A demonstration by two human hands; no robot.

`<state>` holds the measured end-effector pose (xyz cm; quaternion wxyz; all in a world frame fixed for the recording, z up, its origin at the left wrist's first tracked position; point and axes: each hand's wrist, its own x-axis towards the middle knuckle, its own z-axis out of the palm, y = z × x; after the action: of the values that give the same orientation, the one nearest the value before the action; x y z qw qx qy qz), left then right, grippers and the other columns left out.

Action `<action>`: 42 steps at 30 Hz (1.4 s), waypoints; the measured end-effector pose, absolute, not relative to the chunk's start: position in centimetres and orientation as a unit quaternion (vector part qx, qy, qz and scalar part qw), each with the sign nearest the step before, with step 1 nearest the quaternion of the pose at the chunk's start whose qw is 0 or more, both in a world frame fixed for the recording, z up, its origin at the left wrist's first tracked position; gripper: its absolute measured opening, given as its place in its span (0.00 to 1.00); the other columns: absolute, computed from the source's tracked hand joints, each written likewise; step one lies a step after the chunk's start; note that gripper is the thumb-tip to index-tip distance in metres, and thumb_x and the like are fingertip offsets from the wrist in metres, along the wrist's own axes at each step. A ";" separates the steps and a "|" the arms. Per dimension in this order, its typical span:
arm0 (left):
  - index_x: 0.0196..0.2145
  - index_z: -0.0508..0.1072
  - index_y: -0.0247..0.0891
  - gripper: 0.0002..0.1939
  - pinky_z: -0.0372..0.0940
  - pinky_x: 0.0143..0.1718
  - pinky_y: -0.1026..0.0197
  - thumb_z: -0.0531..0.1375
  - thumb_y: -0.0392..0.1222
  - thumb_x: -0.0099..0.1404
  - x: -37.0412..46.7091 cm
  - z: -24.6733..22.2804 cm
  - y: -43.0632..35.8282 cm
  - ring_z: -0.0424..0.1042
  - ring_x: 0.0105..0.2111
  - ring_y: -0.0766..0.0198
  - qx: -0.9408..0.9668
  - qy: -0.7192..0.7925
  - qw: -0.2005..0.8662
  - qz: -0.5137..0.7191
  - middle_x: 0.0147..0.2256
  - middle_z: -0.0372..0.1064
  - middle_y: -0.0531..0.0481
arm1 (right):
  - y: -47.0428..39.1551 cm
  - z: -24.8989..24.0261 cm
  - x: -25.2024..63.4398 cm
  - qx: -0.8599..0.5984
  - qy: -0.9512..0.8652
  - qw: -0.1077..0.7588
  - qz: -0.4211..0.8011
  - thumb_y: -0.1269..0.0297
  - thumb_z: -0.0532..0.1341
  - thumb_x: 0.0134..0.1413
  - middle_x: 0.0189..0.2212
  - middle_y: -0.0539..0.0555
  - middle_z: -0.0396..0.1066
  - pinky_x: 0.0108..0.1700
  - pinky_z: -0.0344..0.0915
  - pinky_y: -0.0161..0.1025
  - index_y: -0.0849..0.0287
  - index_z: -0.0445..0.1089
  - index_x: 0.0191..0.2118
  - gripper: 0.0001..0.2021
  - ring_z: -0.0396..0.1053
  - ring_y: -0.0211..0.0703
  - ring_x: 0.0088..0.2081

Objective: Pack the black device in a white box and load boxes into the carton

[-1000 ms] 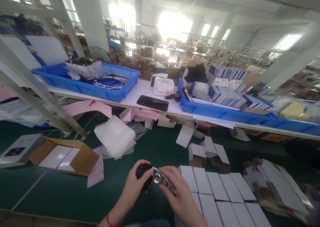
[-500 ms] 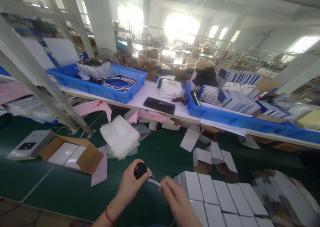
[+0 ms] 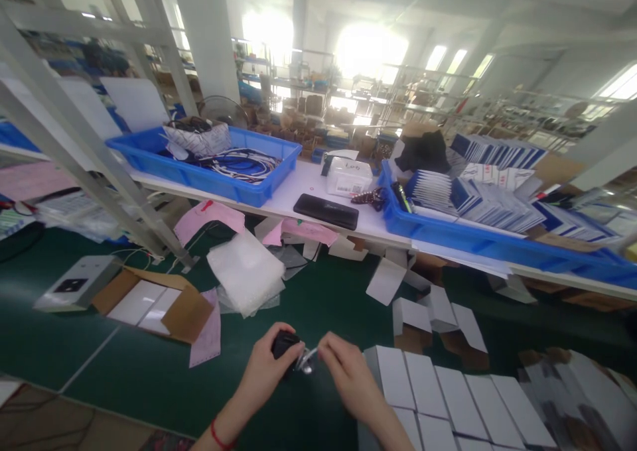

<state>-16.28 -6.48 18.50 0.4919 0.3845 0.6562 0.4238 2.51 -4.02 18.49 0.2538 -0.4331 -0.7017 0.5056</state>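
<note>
Held low at centre frame: small black device (image 3: 284,346) gripped in left hand (image 3: 269,370), right hand (image 3: 348,378) fingers pinched on its clear wrap (image 3: 307,359). Upper left, blue bin (image 3: 199,166) of cables (image 3: 239,162) (white boxes (image 3: 448,398) crowding lower right).

Matt black plastic piece (image 3: 284,346), shiny clear film (image 3: 307,360), green matt tabletop (image 3: 124,371).

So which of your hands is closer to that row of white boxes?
Right. The right hand is just beside the white boxes, nearly touching; the left hand, with the small black object, is farther off.
</note>
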 end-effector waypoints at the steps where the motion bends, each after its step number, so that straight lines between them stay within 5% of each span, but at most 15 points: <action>1: 0.35 0.75 0.39 0.20 0.59 0.22 0.67 0.68 0.56 0.51 -16.0 18.6 -6.6 0.69 0.28 0.64 0.364 0.638 0.535 0.418 0.31 0.72 0.50 | -3.0 18.1 2.6 -0.434 -0.693 0.265 0.512 0.54 0.52 0.67 0.27 0.48 0.63 0.36 0.55 0.37 0.56 0.61 0.28 0.16 0.62 0.42 0.32; 4: 0.39 0.74 0.38 0.27 0.47 0.15 0.69 0.66 0.63 0.52 -15.2 18.5 -6.7 0.68 0.22 0.66 0.215 0.574 0.650 0.450 0.28 0.70 0.51 | -2.4 14.9 1.8 -0.410 -0.656 0.283 0.567 0.55 0.51 0.66 0.27 0.50 0.66 0.37 0.58 0.38 0.56 0.64 0.28 0.16 0.65 0.45 0.33; 6: 0.38 0.72 0.36 0.30 0.47 0.14 0.70 0.68 0.64 0.50 -15.0 17.8 -6.4 0.69 0.23 0.65 0.129 0.553 0.658 0.494 0.27 0.69 0.51 | -3.9 12.7 0.8 -0.415 -0.670 0.254 0.561 0.59 0.49 0.68 0.30 0.52 0.71 0.37 0.60 0.39 0.56 0.68 0.35 0.14 0.69 0.47 0.34; 9: 0.39 0.69 0.38 0.31 0.52 0.16 0.69 0.70 0.63 0.48 -15.2 16.0 -5.9 0.69 0.24 0.66 0.089 0.580 0.610 0.533 0.27 0.69 0.52 | -6.2 12.0 -0.4 -0.471 -0.754 0.099 0.447 0.73 0.49 0.65 0.36 0.59 0.76 0.35 0.60 0.40 0.60 0.69 0.45 0.12 0.74 0.51 0.36; 13: 0.42 0.68 0.40 0.31 0.54 0.16 0.67 0.65 0.66 0.51 -15.5 13.4 -5.8 0.66 0.22 0.65 0.191 0.671 0.535 0.476 0.28 0.69 0.53 | -5.6 14.6 -0.6 -0.446 -0.850 -0.033 0.278 0.83 0.52 0.56 0.41 0.60 0.76 0.36 0.60 0.41 0.60 0.71 0.43 0.16 0.74 0.53 0.41; 25: 0.32 0.73 0.39 0.22 0.66 0.38 0.56 0.60 0.61 0.52 -17.7 9.6 -3.9 0.73 0.36 0.53 0.389 0.728 0.480 0.299 0.31 0.74 0.47 | -3.3 11.5 -0.6 -0.317 -0.875 0.244 0.272 0.80 0.51 0.60 0.34 0.55 0.73 0.35 0.59 0.39 0.58 0.72 0.38 0.15 0.68 0.46 0.35; 31: 0.33 0.74 0.39 0.18 0.53 0.20 0.64 0.63 0.56 0.52 -17.5 11.2 -4.2 0.71 0.31 0.57 0.288 0.725 0.570 0.258 0.32 0.74 0.46 | -1.1 11.0 -1.0 -0.329 -0.758 0.253 0.503 0.76 0.55 0.61 0.32 0.52 0.71 0.39 0.62 0.36 0.58 0.73 0.32 0.12 0.69 0.42 0.36; 36: 0.40 0.74 0.40 0.24 0.45 0.13 0.69 0.69 0.54 0.48 -18.6 11.8 -4.0 0.68 0.22 0.64 0.179 0.696 0.656 0.229 0.27 0.71 0.52 | 1.0 10.5 -0.3 -0.360 -0.691 0.203 0.593 0.77 0.62 0.52 0.30 0.48 0.70 0.40 0.61 0.37 0.57 0.73 0.31 0.07 0.68 0.41 0.35; 42: 0.24 0.69 0.38 0.26 0.40 0.12 0.71 0.71 0.62 0.40 -19.3 9.7 -3.7 0.57 0.15 0.71 0.087 0.616 0.747 0.233 0.16 0.59 0.57 | 1.4 8.8 -0.2 -0.333 -0.663 0.227 0.630 0.73 0.62 0.55 0.30 0.50 0.72 0.40 0.62 0.38 0.57 0.76 0.29 0.07 0.70 0.43 0.36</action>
<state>-19.26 -3.66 9.74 0.7471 0.0867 0.6164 0.2331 -0.23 1.45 8.84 0.2273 -0.3330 -0.6635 0.6302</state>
